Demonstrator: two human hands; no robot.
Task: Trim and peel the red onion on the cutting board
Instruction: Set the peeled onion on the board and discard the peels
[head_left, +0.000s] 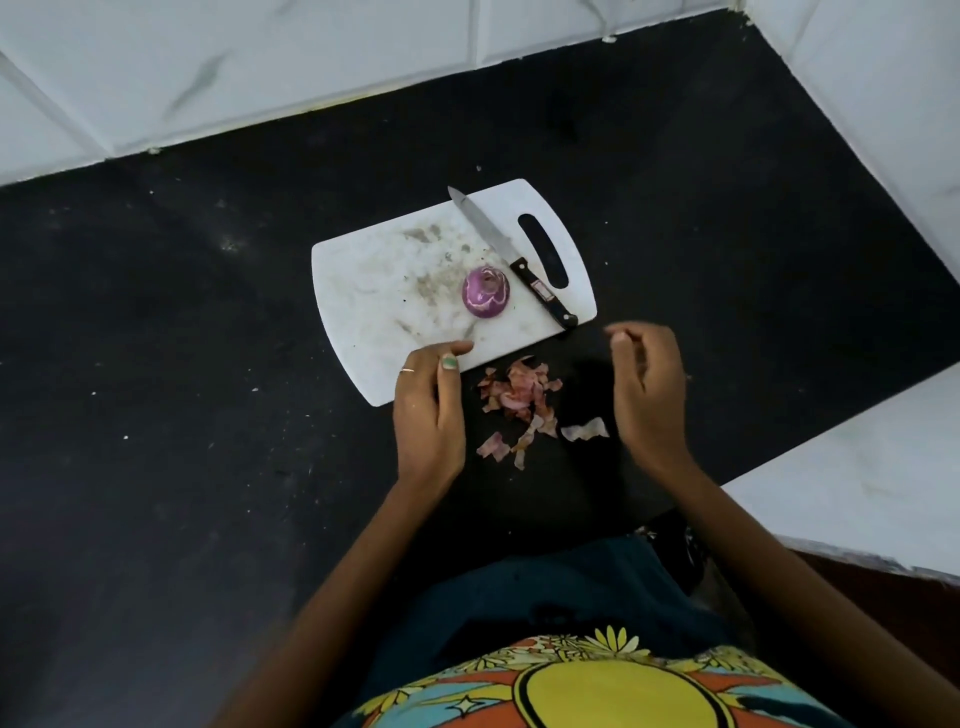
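A purple, skinless red onion (486, 297) with a cut top sits alone on the white cutting board (374, 291), right of the board's middle. A black-handled knife (511, 257) lies on the board beside the onion, blade pointing away from me. My left hand (430, 410) rests at the board's near edge, thumb touching it, holding nothing. My right hand (647, 384) hovers over the counter to the right of the board, fingers loosely curled, and I see nothing in it. A pile of onion peels (522, 397) lies on the counter between my hands.
The board lies on a dark, speckled countertop (182, 364). White tiled walls (260, 67) close the far and right sides, and a white ledge (857, 483) juts in at the near right.
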